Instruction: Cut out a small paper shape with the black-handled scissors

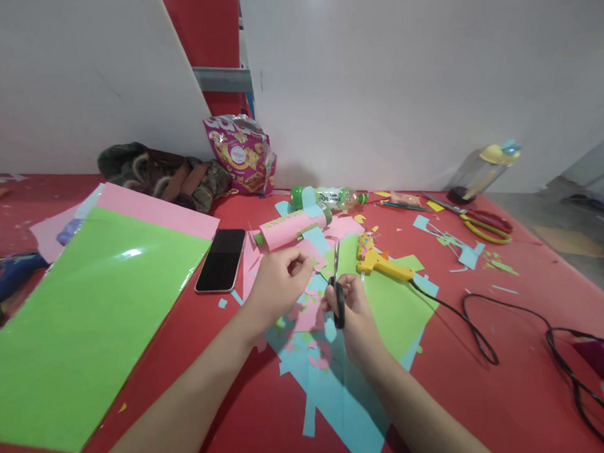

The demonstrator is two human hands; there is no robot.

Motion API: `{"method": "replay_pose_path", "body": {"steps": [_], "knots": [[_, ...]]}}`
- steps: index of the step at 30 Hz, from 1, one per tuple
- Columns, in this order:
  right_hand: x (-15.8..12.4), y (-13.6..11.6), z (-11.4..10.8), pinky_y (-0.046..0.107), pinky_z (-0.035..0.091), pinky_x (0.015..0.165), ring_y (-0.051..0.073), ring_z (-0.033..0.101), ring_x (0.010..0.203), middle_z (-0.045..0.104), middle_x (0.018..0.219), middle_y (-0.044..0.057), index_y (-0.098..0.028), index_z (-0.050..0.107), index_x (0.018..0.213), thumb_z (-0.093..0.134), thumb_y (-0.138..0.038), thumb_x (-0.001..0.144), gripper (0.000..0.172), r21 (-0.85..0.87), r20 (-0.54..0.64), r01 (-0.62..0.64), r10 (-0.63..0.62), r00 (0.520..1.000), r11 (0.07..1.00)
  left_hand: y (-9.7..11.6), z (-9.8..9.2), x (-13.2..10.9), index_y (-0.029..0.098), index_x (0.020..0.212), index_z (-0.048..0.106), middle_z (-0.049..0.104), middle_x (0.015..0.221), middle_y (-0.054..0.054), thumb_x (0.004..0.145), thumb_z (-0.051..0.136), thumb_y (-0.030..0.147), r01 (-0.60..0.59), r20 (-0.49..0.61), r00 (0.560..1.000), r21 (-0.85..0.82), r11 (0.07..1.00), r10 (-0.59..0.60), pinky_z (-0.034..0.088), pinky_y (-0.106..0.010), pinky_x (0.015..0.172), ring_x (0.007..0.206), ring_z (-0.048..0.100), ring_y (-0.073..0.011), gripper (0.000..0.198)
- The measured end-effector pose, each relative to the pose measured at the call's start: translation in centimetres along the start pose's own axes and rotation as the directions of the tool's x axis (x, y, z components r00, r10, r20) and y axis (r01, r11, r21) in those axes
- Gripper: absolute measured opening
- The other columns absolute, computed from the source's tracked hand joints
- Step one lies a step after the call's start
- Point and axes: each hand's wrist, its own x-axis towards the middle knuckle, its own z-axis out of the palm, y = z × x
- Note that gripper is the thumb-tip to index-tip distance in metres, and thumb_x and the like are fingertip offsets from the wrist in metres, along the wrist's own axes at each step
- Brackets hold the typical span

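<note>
My right hand (353, 311) grips a pair of small black-handled scissors (338, 298), with the blades pointing away from me. To its left, my left hand (282, 281) is closed in a pinch; a tiny green bit shows by its fingertips, but I cannot make out what they hold. Beneath both hands lie cut sheets and scraps of blue paper (334, 399), pink paper (308, 316) and green paper (396, 309). Just beyond them rests a pink paper-wrapped roll (292, 228) with green spots. A yellow glue gun (384, 263) lies right of the scissors.
A phone (221, 260) and a large green sheet pack (100, 315) lie left. Behind are a snack bag (241, 152), a camouflage bag (164, 176) and a green bottle (331, 197). Large scissors (487, 225), a clear bottle (482, 172) and a black cord (466, 323) are right.
</note>
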Motion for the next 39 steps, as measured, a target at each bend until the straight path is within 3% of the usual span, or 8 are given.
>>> {"method": "replay_pose_path", "body": {"steps": [7, 16, 24, 31, 39], "knots": [[0.7, 0.1, -0.2, 0.018, 0.040, 0.048, 0.008, 0.048, 0.054, 0.045, 0.061, -0.009, -0.023, 0.034, 0.071, 0.066, -0.019, 0.055, 0.035, 0.115, -0.127, 0.093, -0.078, 0.989, 0.989, -1.0, 0.7, 0.2, 0.014, 0.054, 0.049, 0.046, 0.051, 0.003, 0.072, 0.045, 0.025, -0.047, 0.152, 0.988, 0.073, 0.996, 0.035, 0.029, -0.019, 0.046, 0.049, 0.039, -0.0081, 0.022], [0.9, 0.5, -0.5, 0.017, 0.038, 0.051, 0.005, 0.048, 0.053, 0.046, 0.064, -0.010, -0.023, 0.032, 0.071, 0.062, -0.015, 0.057, 0.034, 0.072, -0.168, 0.157, -0.143, 0.975, 0.985, -2.3, 3.1, -0.8, 0.014, 0.055, 0.050, 0.039, 0.043, 0.005, 0.070, 0.047, 0.023, -0.068, 0.167, 0.984, 0.017, 0.998, 0.064, 0.028, -0.019, 0.045, 0.044, 0.036, -0.0077, 0.017], [0.6, 0.9, -0.4, 0.016, 0.032, 0.043, 0.005, 0.044, 0.047, 0.044, 0.064, -0.010, -0.023, 0.032, 0.075, 0.060, -0.014, 0.058, 0.033, -0.036, -0.106, 0.170, -0.173, 0.979, 0.985, -3.7, 3.3, -2.5, 0.013, 0.065, 0.053, 0.040, 0.049, 0.005, 0.074, 0.045, 0.033, -0.023, 0.113, 0.993, -0.099, 0.995, 0.034, 0.031, -0.019, 0.046, 0.046, 0.037, -0.0077, 0.024], [0.0, 1.4, 0.1, 0.019, 0.035, 0.047, 0.007, 0.046, 0.053, 0.041, 0.068, -0.008, -0.023, 0.033, 0.077, 0.057, -0.011, 0.058, 0.032, -0.146, -0.056, 0.211, -0.221, 0.974, 0.966, -4.5, 3.2, -3.6, 0.013, 0.064, 0.050, 0.040, 0.051, 0.005, 0.073, 0.047, 0.033, 0.026, 0.066, 0.998, -0.178, 0.984, -0.014, 0.033, -0.019, 0.047, 0.047, 0.039, -0.0078, 0.022], [-0.8, 2.4, 0.4, 0.022, 0.037, 0.054, 0.009, 0.047, 0.057, 0.041, 0.066, -0.008, -0.023, 0.035, 0.076, 0.054, -0.008, 0.059, 0.030, -0.223, 0.023, 0.280, -0.283, 0.959, 0.934, -5.3, 2.3, -4.7, 0.014, 0.061, 0.049, 0.035, 0.047, 0.006, 0.069, 0.050, 0.033, 0.065, 0.090, 0.995, -0.182, 0.981, -0.050, 0.032, -0.019, 0.046, 0.045, 0.037, -0.0077, 0.021]]}}
